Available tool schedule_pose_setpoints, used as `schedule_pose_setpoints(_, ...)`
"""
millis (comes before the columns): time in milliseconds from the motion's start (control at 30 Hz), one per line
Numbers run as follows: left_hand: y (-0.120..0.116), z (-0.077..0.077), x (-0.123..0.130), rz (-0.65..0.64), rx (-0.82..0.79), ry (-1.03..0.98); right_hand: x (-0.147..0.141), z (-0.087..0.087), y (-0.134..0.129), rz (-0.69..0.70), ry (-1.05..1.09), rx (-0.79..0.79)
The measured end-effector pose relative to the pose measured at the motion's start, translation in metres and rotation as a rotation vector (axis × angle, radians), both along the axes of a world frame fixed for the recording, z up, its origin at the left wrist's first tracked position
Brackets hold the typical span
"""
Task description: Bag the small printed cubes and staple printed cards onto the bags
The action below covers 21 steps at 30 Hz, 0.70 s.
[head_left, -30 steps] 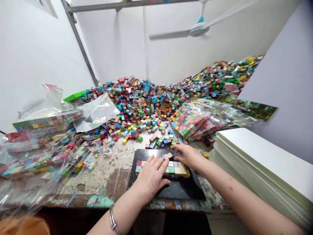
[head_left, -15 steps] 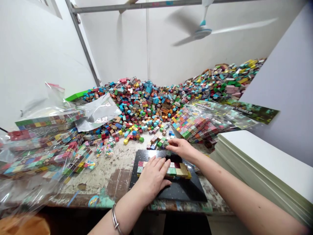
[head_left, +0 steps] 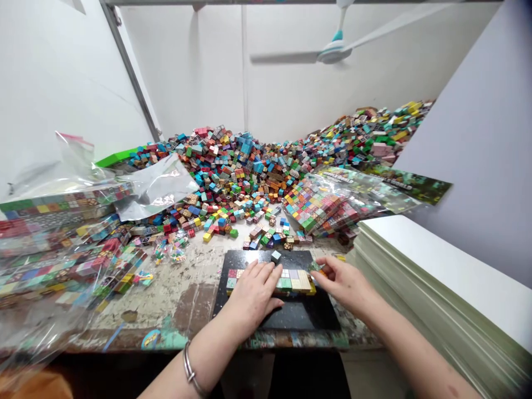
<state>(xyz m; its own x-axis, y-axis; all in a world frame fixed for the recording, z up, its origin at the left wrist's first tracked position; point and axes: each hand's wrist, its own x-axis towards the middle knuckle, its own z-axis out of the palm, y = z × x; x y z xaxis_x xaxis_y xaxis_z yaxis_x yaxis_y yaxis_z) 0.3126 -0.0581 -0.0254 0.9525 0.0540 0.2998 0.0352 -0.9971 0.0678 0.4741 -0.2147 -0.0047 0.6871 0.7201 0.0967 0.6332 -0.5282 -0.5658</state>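
My left hand [head_left: 252,291] lies with outstretched fingers across a row of small printed cubes [head_left: 296,282], hiding its middle. The row has red, white, green and pale wood-patterned faces, with yellow below, and rests on a black speckled slab [head_left: 299,317]. At the row's right end, my right hand [head_left: 344,281] is pinched on a small cube [head_left: 314,267], greenish with some orange; its fingers partly cover it. A loose pale teal cube [head_left: 275,256] sits on the slab behind the row, just beyond my left fingertips.
A large heap of colourful cubes [head_left: 249,160] stretches along the back. Clear bags of cube sheets lie left [head_left: 70,266] and right [head_left: 320,202]. A stack of white-topped boards [head_left: 440,260] borders my right arm. Scattered cubes [head_left: 270,238] lie just behind the slab.
My right hand has come from the loose cubes behind the slab to the row's right end. The pale teal cube now shows on the slab. My left hand stays on the row.
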Motion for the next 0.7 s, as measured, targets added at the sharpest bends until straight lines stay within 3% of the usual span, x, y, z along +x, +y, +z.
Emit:
schedule_pose_setpoints(167, 0.0, -0.001, 0.0, -0.002, 0.017, -0.017, -0.012, -0.013, -0.001, -0.023, -0.087, -0.064)
schedule_pose_setpoints(400, -0.001, -0.001, 0.0, 0.009, 0.025, -0.009, -0.015, -0.012, 0.002, -0.113, -0.175, -0.169)
schedule_pose_setpoints(700, -0.001, -0.002, 0.0, 0.016, 0.028, -0.019, -0.022, -0.009, -0.001, -0.087, -0.136, -0.178)
